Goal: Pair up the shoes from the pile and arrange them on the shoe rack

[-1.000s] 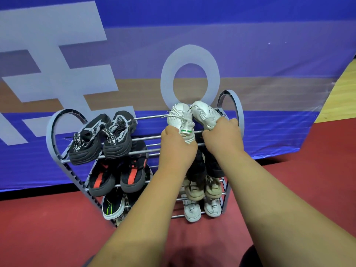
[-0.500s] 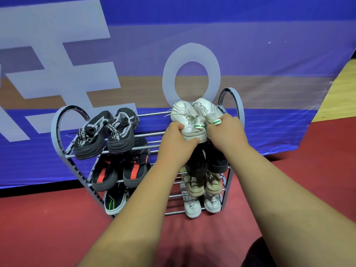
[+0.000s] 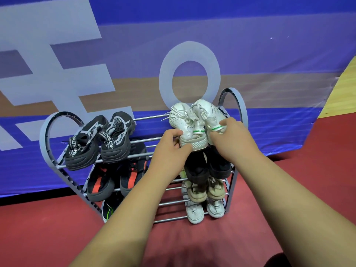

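Note:
A grey shoe rack (image 3: 44,139) with heart-shaped ends stands on the red floor against a banner. On the right of its top shelf lie two white sneakers with green-lettered heel tabs, toes pointing away from me. My left hand (image 3: 169,149) grips the heel of the left white sneaker (image 3: 185,122). My right hand (image 3: 231,139) holds the heel of the right white sneaker (image 3: 206,110). A black and white pair (image 3: 100,137) rests on the left of the top shelf. Lower shelves hold black-and-red, black, beige and white pairs.
A blue, tan and grey banner (image 3: 173,45) hangs right behind the rack. Red floor (image 3: 298,189) spreads in front and to the right, with a strip of wooden floor (image 3: 342,87) at the far right.
Both white sneakers have settled lower onto the top shelf, heels toward me. My hands have slid back from over the shoes to their heels.

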Action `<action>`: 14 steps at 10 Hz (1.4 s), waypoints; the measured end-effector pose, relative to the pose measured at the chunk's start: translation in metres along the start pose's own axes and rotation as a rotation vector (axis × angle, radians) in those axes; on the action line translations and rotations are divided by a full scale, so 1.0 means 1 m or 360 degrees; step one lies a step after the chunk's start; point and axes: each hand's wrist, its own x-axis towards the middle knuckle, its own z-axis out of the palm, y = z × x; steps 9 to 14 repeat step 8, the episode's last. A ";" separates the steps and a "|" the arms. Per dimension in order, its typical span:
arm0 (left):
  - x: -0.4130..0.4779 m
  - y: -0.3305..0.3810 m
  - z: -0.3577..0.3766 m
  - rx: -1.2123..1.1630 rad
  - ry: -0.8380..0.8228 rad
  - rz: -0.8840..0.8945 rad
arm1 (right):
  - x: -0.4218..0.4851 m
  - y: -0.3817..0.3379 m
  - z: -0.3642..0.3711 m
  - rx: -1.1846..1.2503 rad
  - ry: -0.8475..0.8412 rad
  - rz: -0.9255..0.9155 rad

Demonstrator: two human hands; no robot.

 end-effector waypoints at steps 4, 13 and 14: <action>0.028 0.003 -0.029 -0.0238 -0.0127 -0.0374 | 0.010 -0.020 0.030 -0.0269 0.0171 -0.0050; 0.050 0.178 -0.129 -0.0227 -0.0146 -0.0614 | 0.018 -0.152 -0.079 0.0407 -0.0230 0.0185; 0.050 0.178 -0.129 -0.0227 -0.0146 -0.0614 | 0.018 -0.152 -0.079 0.0407 -0.0230 0.0185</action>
